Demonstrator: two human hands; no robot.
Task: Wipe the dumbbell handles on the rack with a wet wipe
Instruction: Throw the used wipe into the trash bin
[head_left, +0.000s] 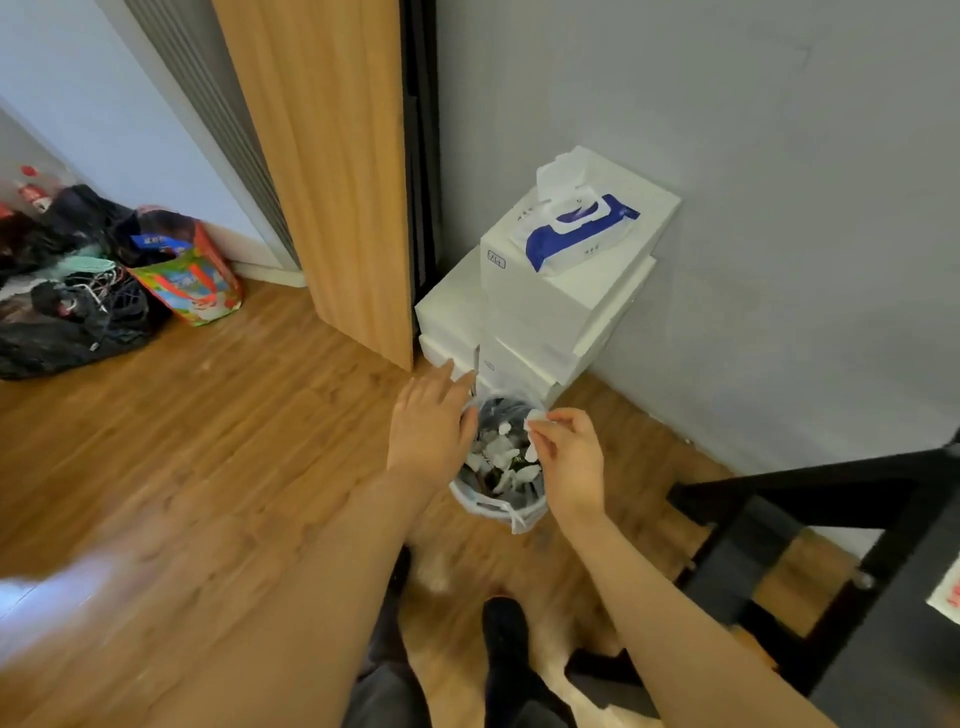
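White crumpled wipe (535, 418) showing in right hand (569, 462). Blue-and-white wet wipe pack (576, 231) sitting on white stacked boxes (540, 306). Small bin (498, 457) wearing a pale bluish-white liner, holding white scraps on dark contents. Floor (208, 441) showing warm brown wood-grain planks. Door panel (322, 171) showing light orange-tan grain. Wall (753, 182) looking grey. Black bags (67, 322) and red-green patterned tote (192, 283) lying left. Black frame (810, 519) showing right.

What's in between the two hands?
In the head view, the open top of a small bin full of white scraps lies between the left hand and the right hand, which pinches a wipe.
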